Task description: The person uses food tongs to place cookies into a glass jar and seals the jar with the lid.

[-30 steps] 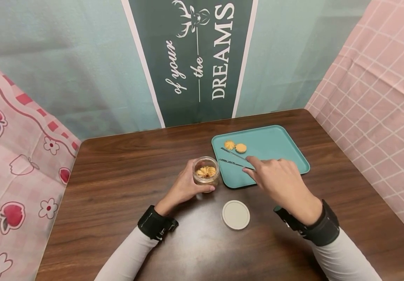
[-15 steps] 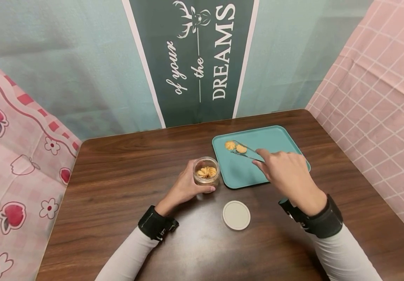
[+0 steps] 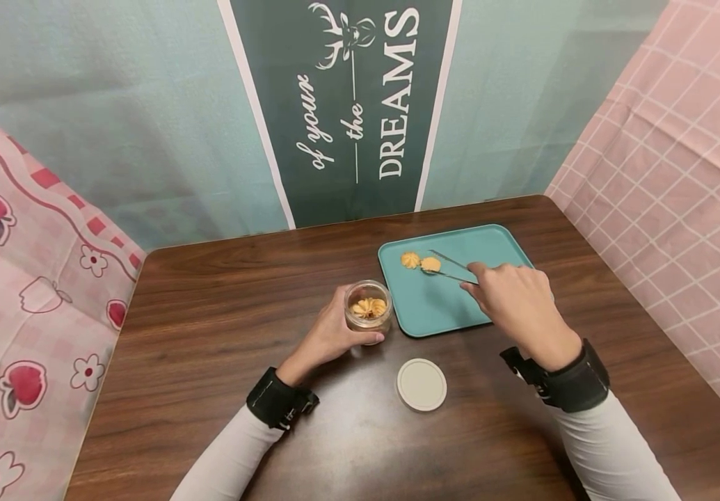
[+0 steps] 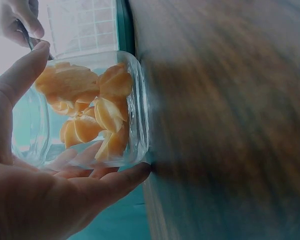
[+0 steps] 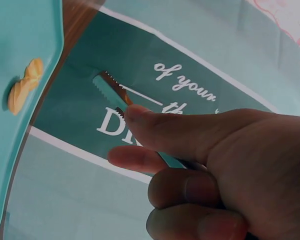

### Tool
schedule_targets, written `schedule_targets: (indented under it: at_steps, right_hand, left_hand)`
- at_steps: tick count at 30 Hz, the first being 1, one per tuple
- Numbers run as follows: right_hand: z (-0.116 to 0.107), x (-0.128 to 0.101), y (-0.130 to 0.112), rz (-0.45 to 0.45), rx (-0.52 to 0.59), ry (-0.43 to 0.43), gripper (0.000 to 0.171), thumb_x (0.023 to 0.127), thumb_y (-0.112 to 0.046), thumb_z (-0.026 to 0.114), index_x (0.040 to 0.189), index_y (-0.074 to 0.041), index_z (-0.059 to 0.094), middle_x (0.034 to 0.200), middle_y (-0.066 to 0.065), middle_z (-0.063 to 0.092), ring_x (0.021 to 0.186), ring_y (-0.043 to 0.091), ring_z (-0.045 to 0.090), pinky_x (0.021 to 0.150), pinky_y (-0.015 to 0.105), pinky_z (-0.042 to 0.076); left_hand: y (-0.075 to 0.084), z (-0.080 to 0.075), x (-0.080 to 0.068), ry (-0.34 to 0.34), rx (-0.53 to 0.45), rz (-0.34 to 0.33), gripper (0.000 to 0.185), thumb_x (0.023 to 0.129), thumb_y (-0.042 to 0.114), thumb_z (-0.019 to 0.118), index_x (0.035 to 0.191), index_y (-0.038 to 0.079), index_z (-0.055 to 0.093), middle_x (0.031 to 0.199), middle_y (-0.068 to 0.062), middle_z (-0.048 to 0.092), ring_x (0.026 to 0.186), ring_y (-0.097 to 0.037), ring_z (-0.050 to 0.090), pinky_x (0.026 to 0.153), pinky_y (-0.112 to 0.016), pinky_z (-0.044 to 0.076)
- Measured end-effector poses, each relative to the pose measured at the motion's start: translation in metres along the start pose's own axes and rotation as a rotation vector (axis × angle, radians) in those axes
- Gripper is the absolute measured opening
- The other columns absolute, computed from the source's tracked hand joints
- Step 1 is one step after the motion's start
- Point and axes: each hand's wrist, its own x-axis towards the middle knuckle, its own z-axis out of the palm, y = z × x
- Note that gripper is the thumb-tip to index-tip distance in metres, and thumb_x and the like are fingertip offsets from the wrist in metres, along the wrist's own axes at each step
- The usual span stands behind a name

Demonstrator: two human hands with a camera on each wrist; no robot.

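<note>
A glass jar [image 3: 369,325] stands on the table, and my left hand [image 3: 334,332] grips it round the side. Several piped butter cookies [image 4: 85,105] show through its wall in the left wrist view. My right hand [image 3: 515,299] holds metal tongs [image 3: 453,270] with serrated tips [image 5: 107,87]. Over the blue-green tray [image 3: 441,309] the arms of the tongs are spread, one overlapping the lower edge of a cookie [image 3: 430,264] in the head view, the other beyond it. A second cookie [image 3: 410,259] lies just left of that one on the tray.
A round pale lid [image 3: 421,385] lies on the wooden table [image 3: 222,313], in front of the jar and tray. Behind the table hangs a green curtain [image 3: 178,139] with lettering. Pink patterned cloths [image 3: 679,139] flank both sides.
The right hand has moved right with the tongs. The tongs closed in around the right-hand cookie half a second ago and are spread again now. The left hand and jar stay put.
</note>
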Motion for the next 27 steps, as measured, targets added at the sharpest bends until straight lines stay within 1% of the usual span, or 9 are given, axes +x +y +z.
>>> schedule_targets:
  at_steps: [6,11,18,22,27]
  right_hand:
    - [0.005,0.001,0.004,0.014,0.003,-0.023,0.022,0.094,-0.021,0.082,0.109,-0.007,0.077,0.052,0.001,0.053,0.047,0.024,0.053,0.037,0.04,0.036]
    - [0.011,0.003,0.007,0.016,0.0,-0.03,0.021,0.094,-0.021,0.082,0.108,-0.006,0.077,0.053,0.002,0.054,0.046,0.024,0.051,0.037,0.039,0.036]
    - [0.021,0.006,0.013,0.028,-0.017,-0.045,0.017,0.093,-0.022,0.083,0.095,-0.007,0.075,0.053,0.002,0.05,0.045,0.024,0.049,0.038,0.039,0.035]
    - [0.025,0.006,0.015,0.021,-0.031,-0.053,0.019,0.092,-0.022,0.084,0.087,-0.007,0.072,0.053,0.003,0.048,0.045,0.025,0.048,0.04,0.04,0.037]
    - [0.03,0.008,0.016,0.015,-0.039,-0.052,0.023,0.091,-0.021,0.085,0.082,-0.008,0.069,0.053,0.004,0.047,0.044,0.024,0.046,0.039,0.038,0.034]
  left_hand:
    - [0.001,0.0,0.0,-0.003,-0.009,-0.009,0.096,0.075,0.027,0.099,0.15,0.005,0.044,0.145,-0.018,0.062,0.132,-0.034,0.06,0.111,-0.055,0.045]
    - [0.001,0.0,-0.001,-0.001,-0.009,-0.013,0.096,0.074,0.026,0.099,0.15,0.005,0.044,0.144,-0.018,0.062,0.132,-0.034,0.06,0.111,-0.055,0.044]
    - [0.001,-0.001,-0.001,-0.008,-0.009,-0.021,0.096,0.075,0.027,0.099,0.151,0.006,0.044,0.145,-0.017,0.062,0.132,-0.033,0.059,0.111,-0.054,0.045]
    - [0.001,-0.001,0.0,-0.01,-0.007,-0.016,0.096,0.076,0.027,0.098,0.151,0.006,0.043,0.145,-0.017,0.061,0.132,-0.033,0.059,0.111,-0.054,0.045]
    - [0.0,-0.001,0.0,-0.013,-0.001,-0.02,0.097,0.076,0.027,0.098,0.152,0.006,0.043,0.146,-0.016,0.061,0.132,-0.032,0.059,0.111,-0.053,0.045]
